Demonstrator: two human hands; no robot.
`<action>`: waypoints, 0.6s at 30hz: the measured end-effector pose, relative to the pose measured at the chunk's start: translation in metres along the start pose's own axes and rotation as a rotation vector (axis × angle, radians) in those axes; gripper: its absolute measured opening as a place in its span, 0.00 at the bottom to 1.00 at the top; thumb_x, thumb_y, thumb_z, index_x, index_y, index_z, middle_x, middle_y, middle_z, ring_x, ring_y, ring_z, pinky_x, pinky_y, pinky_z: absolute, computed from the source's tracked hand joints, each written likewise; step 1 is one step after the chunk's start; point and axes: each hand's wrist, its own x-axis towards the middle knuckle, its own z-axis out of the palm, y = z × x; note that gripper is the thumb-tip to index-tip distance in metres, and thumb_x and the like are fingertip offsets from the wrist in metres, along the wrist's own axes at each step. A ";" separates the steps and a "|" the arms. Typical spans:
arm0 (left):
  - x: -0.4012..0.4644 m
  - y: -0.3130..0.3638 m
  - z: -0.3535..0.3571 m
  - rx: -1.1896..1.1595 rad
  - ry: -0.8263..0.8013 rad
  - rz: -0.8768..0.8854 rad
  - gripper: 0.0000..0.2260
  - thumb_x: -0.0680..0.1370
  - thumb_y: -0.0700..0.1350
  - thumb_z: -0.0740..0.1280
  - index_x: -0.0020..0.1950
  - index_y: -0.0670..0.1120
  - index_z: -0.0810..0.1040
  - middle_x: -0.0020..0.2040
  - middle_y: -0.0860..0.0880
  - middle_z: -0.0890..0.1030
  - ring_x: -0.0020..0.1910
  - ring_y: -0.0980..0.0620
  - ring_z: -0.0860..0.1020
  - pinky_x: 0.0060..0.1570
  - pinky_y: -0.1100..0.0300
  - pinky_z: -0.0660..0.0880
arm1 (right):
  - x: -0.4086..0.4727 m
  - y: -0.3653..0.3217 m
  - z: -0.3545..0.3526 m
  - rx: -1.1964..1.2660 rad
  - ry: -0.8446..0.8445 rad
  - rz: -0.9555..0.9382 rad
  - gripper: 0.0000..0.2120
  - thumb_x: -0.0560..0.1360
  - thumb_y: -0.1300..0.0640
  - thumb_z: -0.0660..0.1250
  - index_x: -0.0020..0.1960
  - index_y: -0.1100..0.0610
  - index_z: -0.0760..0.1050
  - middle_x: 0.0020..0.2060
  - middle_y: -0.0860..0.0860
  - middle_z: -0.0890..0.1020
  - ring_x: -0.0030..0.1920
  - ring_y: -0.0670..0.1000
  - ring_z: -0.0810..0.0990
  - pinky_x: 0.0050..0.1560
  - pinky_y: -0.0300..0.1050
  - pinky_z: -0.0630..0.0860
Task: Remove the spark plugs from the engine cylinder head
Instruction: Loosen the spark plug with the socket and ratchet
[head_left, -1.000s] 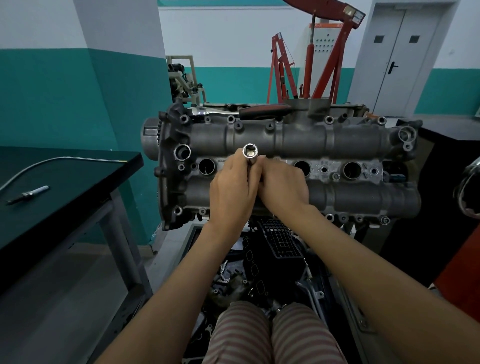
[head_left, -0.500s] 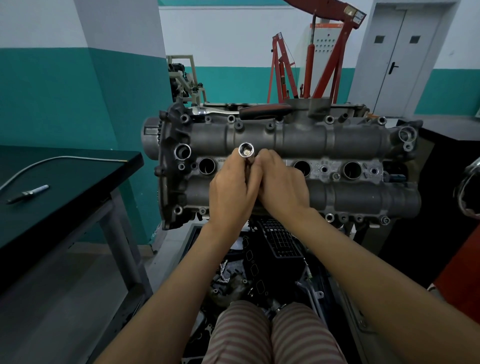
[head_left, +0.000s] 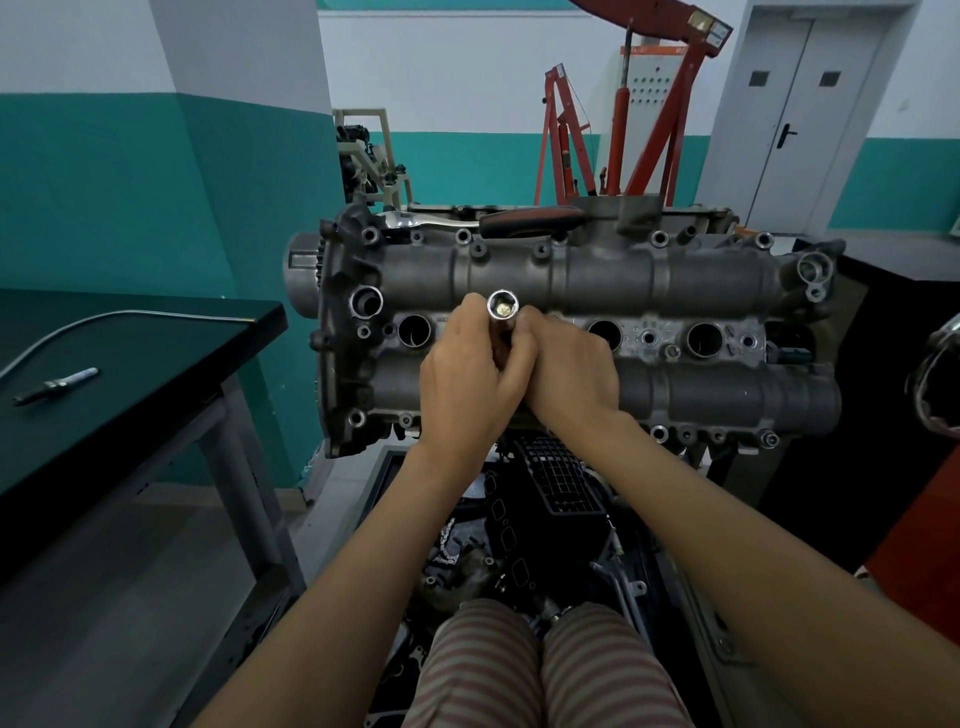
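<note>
Both hands wrapped round the plug socket (head_left: 502, 312) at the second well of the cylinder head (head_left: 571, 332): left hand (head_left: 470, 384) and right hand (head_left: 569, 371) gripping its shaft. Brass-coloured tip shows inside the socket mouth, likely the plug. Looks like hand-unscrewing; next, lift straight out without dropping it

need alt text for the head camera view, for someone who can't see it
Both hands, left hand and right hand, grip a long socket standing over the middle of a grey engine cylinder head, its open end facing the camera. Three open plug wells show alongside; a ratchet lies on the far edge.
</note>
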 end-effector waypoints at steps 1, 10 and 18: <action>0.000 0.001 0.000 0.008 -0.004 -0.002 0.12 0.77 0.49 0.63 0.40 0.40 0.71 0.33 0.52 0.71 0.34 0.53 0.69 0.33 0.66 0.66 | 0.000 0.000 0.000 -0.001 -0.001 0.001 0.06 0.78 0.55 0.56 0.44 0.56 0.67 0.39 0.52 0.79 0.37 0.55 0.77 0.34 0.46 0.67; 0.001 0.003 -0.001 0.083 -0.010 0.039 0.12 0.79 0.48 0.61 0.44 0.40 0.74 0.42 0.47 0.74 0.35 0.50 0.73 0.33 0.62 0.67 | 0.000 -0.001 0.001 0.019 0.006 -0.022 0.09 0.79 0.53 0.53 0.51 0.57 0.67 0.47 0.51 0.77 0.43 0.56 0.77 0.37 0.48 0.69; -0.002 0.005 -0.005 0.001 0.018 0.091 0.17 0.78 0.52 0.57 0.44 0.38 0.73 0.40 0.46 0.73 0.34 0.50 0.72 0.33 0.60 0.69 | -0.004 -0.003 -0.005 0.074 0.015 -0.064 0.14 0.77 0.48 0.48 0.48 0.58 0.65 0.44 0.52 0.76 0.40 0.56 0.76 0.33 0.46 0.63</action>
